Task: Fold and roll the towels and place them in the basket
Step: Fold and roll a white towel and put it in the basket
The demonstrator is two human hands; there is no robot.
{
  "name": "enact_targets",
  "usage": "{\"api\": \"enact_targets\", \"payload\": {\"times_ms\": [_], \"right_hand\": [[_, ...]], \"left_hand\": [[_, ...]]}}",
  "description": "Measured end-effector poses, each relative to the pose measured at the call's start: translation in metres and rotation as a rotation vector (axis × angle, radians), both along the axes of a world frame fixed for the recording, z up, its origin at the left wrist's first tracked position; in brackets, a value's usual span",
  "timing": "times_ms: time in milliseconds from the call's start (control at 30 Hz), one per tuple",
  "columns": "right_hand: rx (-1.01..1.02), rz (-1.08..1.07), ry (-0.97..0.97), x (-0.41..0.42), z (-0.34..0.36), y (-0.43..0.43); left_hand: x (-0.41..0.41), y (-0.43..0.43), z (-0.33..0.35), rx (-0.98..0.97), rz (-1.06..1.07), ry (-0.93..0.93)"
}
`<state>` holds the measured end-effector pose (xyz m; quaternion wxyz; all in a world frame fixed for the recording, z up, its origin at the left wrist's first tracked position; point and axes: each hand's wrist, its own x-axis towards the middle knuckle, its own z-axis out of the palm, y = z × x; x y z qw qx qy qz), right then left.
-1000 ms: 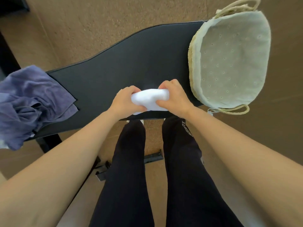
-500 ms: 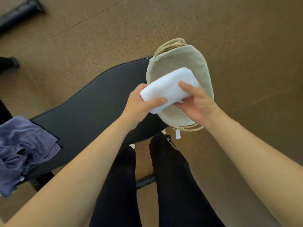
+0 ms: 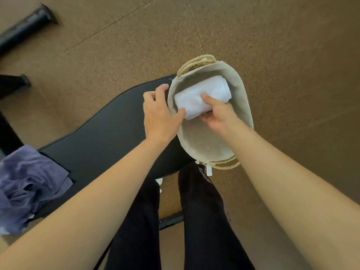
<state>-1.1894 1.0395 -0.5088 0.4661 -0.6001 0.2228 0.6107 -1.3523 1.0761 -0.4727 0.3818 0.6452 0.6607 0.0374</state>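
Rolled white towel (image 3: 202, 96) being set inside the lined basket (image 3: 241, 98) at the table's right end.

The right hand (image 3: 218, 114) grasps the roll at its near end, thumb on top and fingers under it; the left hand (image 3: 159, 114) is loose, its thumb touching the roll's left end while its fingers spread over the basket's rim at 9 o'clock; the roll lies slantwise in the far half of the basket, toward 12 o'clock, and whether it rests on the lining I cannot tell; the basket's near half, toward 6 o'clock, shows bare lining; the basket sits at the 3 o'clock end of the black table (image 3: 101, 137); a crumpled purple towel (image 3: 29, 184) lies at the table's 9 o'clock end, well apart from the basket, partly hanging over the edge.
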Motion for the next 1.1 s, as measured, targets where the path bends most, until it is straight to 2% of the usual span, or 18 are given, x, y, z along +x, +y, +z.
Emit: {"api": "enact_targets", "payload": {"times_ms": [100, 167, 333, 500, 533, 600, 700, 767, 833, 900, 1100], "right_hand": [[-0.065, -0.03, -0.086, -0.008, -0.018, 0.02], [-0.124, 0.001, -0.191, -0.012, -0.029, 0.028], [-0.161, 0.25, -0.434, -0.015, -0.037, 0.031], [-0.277, 0.434, -0.425, -0.005, -0.011, 0.019], [-0.308, 0.475, -0.501, -0.007, -0.005, 0.012], [-0.284, 0.607, -0.786, -0.012, 0.007, -0.007], [0.051, 0.863, -1.314, -0.017, 0.02, -0.023], [0.162, 1.196, -1.533, -0.015, 0.009, -0.019], [0.115, 1.502, -1.579, -0.012, -0.006, -0.011], [0.043, 1.633, -1.53, -0.012, -0.017, -0.002], [-0.206, 1.55, -1.502, -0.024, -0.031, 0.025]], "left_hand": [[-0.008, -0.001, -0.011, -0.146, -0.029, -0.052], [-0.009, -0.005, -0.015, -0.167, -0.043, -0.066], [-0.013, -0.004, -0.02, -0.178, -0.02, -0.108], [-0.018, 0.0, -0.021, -0.221, -0.013, -0.168], [-0.019, 0.0, -0.021, -0.228, -0.004, -0.176], [-0.018, 0.0, -0.02, -0.235, 0.006, -0.191], [-0.019, 0.0, -0.02, -0.238, 0.002, -0.203], [-0.019, 0.001, -0.021, -0.234, -0.001, -0.196], [-0.02, 0.002, -0.021, -0.235, -0.002, -0.194], [-0.02, 0.001, -0.021, -0.231, -0.004, -0.19], [-0.016, -0.001, -0.019, -0.223, -0.004, -0.148]]}}
